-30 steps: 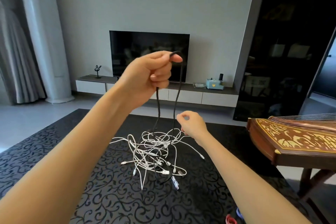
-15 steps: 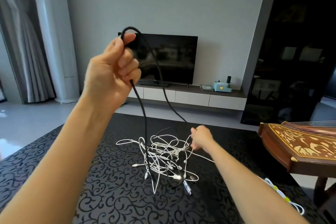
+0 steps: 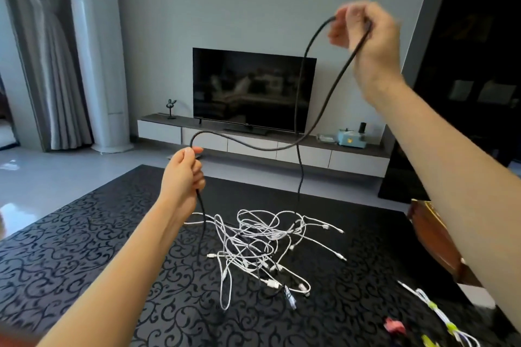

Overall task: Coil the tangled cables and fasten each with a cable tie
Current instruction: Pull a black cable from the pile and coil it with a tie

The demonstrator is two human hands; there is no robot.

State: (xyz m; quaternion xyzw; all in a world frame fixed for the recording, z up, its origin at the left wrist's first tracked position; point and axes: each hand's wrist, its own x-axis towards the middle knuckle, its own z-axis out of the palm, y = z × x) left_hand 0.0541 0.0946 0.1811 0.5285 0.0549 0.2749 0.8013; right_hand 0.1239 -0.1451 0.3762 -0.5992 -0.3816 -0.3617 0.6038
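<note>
A long black cable (image 3: 253,146) is stretched in the air between my two hands. My left hand (image 3: 183,175) grips it low on the left, above the black patterned tabletop (image 3: 84,248), and one end hangs down from the fist towards the table. My right hand (image 3: 369,36) is raised high on the right, blurred, with its fingers curled round the cable; a second length drops from it towards the table. A tangle of white cables (image 3: 262,239) lies on the table below and between my hands.
At the lower right lie a white cable with yellow-green ties (image 3: 434,308) and a red tie (image 3: 396,327). A wooden stringed instrument (image 3: 431,234) stands off the table's right edge. A TV (image 3: 253,90) on a low cabinet stands behind.
My left hand has come down from head height to just above the table. My right hand has left the white tangle and risen high to the right with the black cable.
</note>
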